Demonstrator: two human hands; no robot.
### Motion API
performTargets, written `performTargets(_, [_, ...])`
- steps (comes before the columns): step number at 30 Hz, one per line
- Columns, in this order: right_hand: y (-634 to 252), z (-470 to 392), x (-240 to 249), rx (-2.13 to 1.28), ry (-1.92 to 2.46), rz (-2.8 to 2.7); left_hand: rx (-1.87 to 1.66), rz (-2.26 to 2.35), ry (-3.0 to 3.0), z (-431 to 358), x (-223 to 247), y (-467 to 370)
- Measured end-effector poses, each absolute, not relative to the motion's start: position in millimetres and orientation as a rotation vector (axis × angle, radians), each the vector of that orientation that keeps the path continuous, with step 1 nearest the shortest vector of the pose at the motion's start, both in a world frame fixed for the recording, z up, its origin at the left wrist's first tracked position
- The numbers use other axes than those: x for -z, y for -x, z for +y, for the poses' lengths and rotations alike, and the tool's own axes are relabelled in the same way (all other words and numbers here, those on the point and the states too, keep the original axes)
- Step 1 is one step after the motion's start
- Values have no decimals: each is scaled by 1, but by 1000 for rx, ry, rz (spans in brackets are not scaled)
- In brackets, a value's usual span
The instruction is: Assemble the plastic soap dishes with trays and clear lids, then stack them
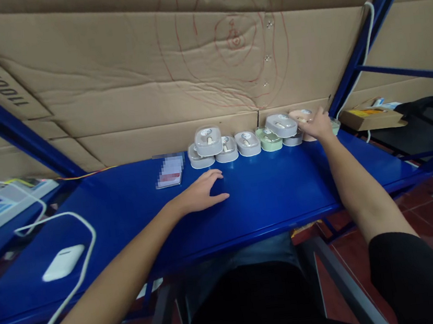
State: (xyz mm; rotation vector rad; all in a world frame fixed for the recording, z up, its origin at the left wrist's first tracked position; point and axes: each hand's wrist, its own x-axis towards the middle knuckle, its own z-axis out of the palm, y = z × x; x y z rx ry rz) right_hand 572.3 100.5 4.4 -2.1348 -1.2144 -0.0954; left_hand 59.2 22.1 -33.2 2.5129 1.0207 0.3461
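Note:
My right hand (317,124) reaches to the back right of the blue table, its fingers closed around a beige rounded plastic case (301,115) with a clear lid. That case is in the upper layer of a row; my hand partly hides it and the cases under it. Beside it on the upper layer lies a grey case (282,125). My left hand (204,191) hovers or rests over the table, fingers spread and holding nothing. Behind it, a grey case (208,140) sits on top of two others. A green case (269,139) and another grey case (248,143) stand between the stacks.
A phone-like flat object (169,171), partly blurred out, lies left of the cases. A white earbud case (63,262) and a white cable (91,235) are at the left. Cardboard (130,72) backs the blue table (268,197); a small open carton (372,117) stands beyond its right end.

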Motion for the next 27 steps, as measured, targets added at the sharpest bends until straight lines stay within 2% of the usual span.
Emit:
performTargets(6, [-583,88,-11,8,2094,-1328,-444,1062,-2508,21,41,-62])
performTargets(12, [-578,76,-17,173,2115,-1090,-1227,1340,-2579,39,42,-75])
performTargets(14, [-571,74,-20,262,2081,-1029,-1381,1490,-2535,54,34,-82])
performTargets(17, [-559,73,-22,369,2033,-994,-1383,1742,-2368,77,18,-99])
performTargets(20, [-544,72,-20,466,1962,-1062,-1242,1921,-2162,91,5,-119])
performTargets(27, [-492,61,-18,540,1733,-1354,-1210,1882,-2029,87,-1,-135])
